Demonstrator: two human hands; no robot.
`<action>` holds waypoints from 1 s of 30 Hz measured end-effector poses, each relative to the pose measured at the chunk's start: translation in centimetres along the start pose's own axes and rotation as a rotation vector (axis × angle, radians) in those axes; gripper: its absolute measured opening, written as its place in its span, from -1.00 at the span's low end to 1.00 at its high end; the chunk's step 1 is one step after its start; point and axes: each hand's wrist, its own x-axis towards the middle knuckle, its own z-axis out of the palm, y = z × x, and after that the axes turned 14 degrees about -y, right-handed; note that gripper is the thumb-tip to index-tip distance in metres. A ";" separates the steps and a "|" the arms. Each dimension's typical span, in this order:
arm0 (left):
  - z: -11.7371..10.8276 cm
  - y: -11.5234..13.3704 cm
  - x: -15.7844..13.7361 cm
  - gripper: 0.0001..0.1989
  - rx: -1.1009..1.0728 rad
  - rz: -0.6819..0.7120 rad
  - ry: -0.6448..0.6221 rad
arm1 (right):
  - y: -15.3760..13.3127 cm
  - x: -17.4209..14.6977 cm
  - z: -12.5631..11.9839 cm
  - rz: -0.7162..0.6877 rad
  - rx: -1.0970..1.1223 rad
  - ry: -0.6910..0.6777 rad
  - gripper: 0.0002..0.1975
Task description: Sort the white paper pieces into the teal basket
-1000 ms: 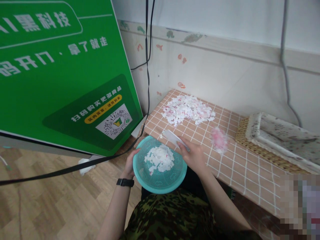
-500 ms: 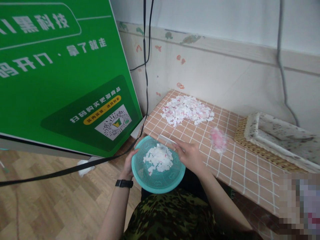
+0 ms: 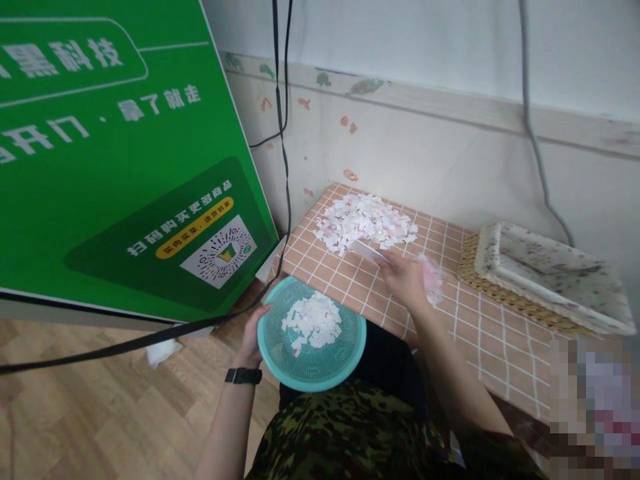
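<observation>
My left hand (image 3: pixel 253 337) grips the left rim of a turquoise plastic colander (image 3: pixel 315 383), held just below the table's front edge. Inside the colander lies a heap of small white paper scraps (image 3: pixel 315 320). Between the fingers and thumb of my right hand (image 3: pixel 405 280) is a flat white card-like strip (image 3: pixel 369 252), held over the table. Its far end is close to a bigger pile of white and pinkish paper scraps (image 3: pixel 365 220); whether it touches them I cannot tell. Just right of that hand sits a pink and white fluffy bundle (image 3: pixel 433 277).
A brown checked cloth (image 3: pixel 465 327) covers the table along the wall. On it, at the right, stands a wicker basket (image 3: pixel 475 267) with a patterned lining. A large green panel (image 3: pixel 125 167) rises at the left, and a black strap (image 3: pixel 125 347) crosses before it.
My right hand has moved from the colander's rim up and over the table, carrying the white strip towards the paper pile. The left hand still holds the colander.
</observation>
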 end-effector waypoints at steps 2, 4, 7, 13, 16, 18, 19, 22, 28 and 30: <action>0.0 0.0 0.0 -0.85 -0.014 -0.004 -0.023 | -0.2 0.3 -0.2 -0.009 -0.016 -0.040 -0.70; 0.1 0.0 0.0 -0.84 -0.026 -0.012 -0.043 | -0.3 0.5 -0.7 -0.011 -0.026 -0.050 -0.71; 0.3 0.0 -0.1 -0.84 -0.022 -0.019 -0.047 | -0.4 0.8 -1.5 -0.003 -0.019 -0.026 -0.72; 0.7 0.0 -0.2 -0.87 -0.025 0.000 -0.026 | -0.6 1.7 -1.4 -0.077 0.053 -0.066 -0.71; 0.5 0.0 -0.1 -0.87 -0.029 -0.005 -0.029 | -0.3 2.0 -1.2 -0.077 0.016 -0.060 -0.71; 0.3 0.0 -0.1 -0.86 -0.029 -0.003 -0.030 | -0.1 2.1 -1.2 -0.066 -0.036 -0.059 -0.71; 0.2 0.0 0.0 -0.86 -0.030 -0.010 -0.031 | 0.1 2.2 -1.3 -0.061 -0.062 -0.060 -0.71; 0.1 -0.1 0.0 -0.84 -0.039 -0.043 -0.033 | 0.2 2.2 -1.4 -0.052 -0.096 -0.044 -0.71; -0.3 -0.3 0.2 -0.81 -0.042 -0.037 -0.045 | -0.4 2.1 -1.2 -0.068 -0.079 -0.052 -0.70; -0.5 -0.3 0.3 -0.81 -0.034 -0.039 -0.044 | -0.5 2.1 -1.3 -0.070 -0.062 -0.084 -0.71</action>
